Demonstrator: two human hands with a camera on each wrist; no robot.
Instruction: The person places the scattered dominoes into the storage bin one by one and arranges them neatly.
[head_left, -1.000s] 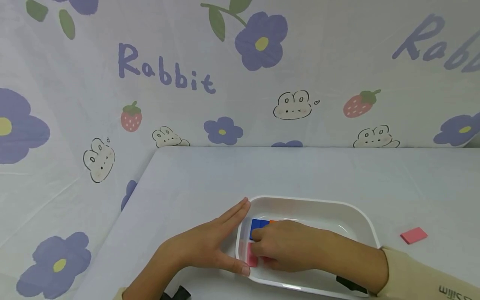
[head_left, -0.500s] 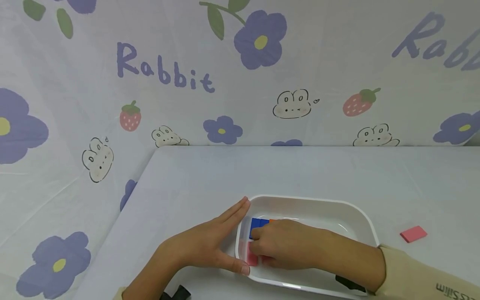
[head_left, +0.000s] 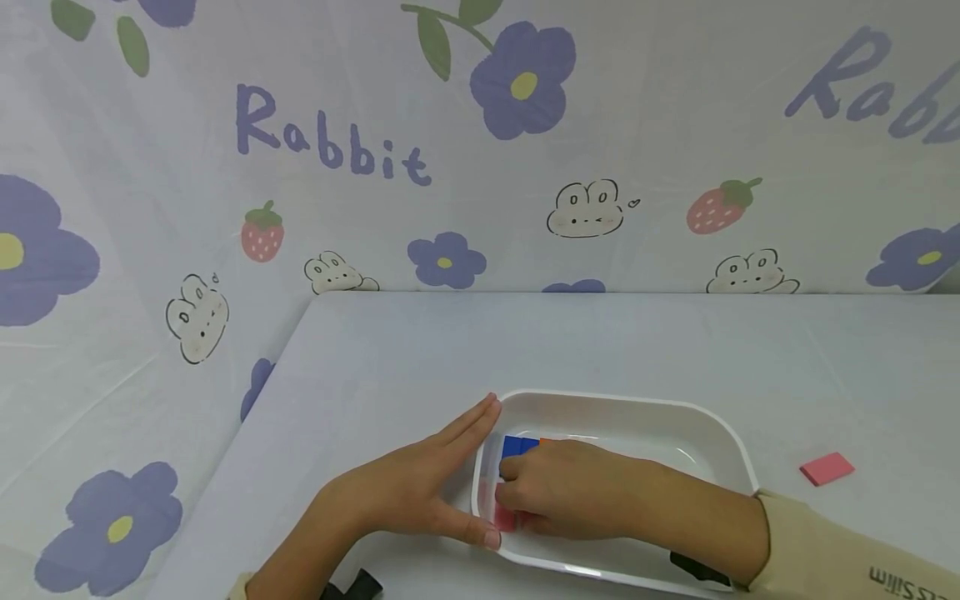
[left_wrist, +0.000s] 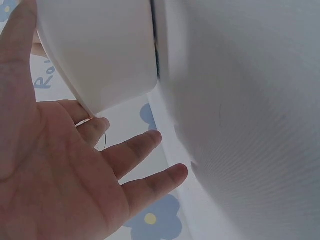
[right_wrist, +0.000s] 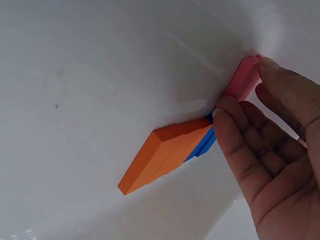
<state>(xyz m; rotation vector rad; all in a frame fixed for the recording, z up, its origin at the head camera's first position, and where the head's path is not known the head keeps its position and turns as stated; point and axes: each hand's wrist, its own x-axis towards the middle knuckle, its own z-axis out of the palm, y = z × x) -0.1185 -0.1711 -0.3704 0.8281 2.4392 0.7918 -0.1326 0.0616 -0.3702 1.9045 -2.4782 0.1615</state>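
Note:
A white plastic tray (head_left: 630,408) stands on the table, with small flat blocks at its left end. My left hand (head_left: 408,492) spans that end, thumb and fingers extended against the rim; in the left wrist view two fingers stick out free of the tray wall (left_wrist: 105,55). Inside the tray my right hand (head_left: 581,492) pinches a pink block (right_wrist: 242,80) between thumb and fingertips. More than one pink piece seems stacked there. Blue blocks (head_left: 517,447) stand beside its fingers, and a row of orange blocks (right_wrist: 167,155) adjoins them, mostly hidden in the head view.
A single pink block (head_left: 827,469) lies on the table right of the tray. Something black (head_left: 697,567) shows under the right forearm at the tray's front. Another black object (head_left: 360,586) lies by the left forearm. A patterned cloth (head_left: 450,167) hangs behind the table.
Very little differs. The right hand's fingers shift slightly at the pink blocks, and its sleeve edges a little to the left. The left hand stays at the tray's end.

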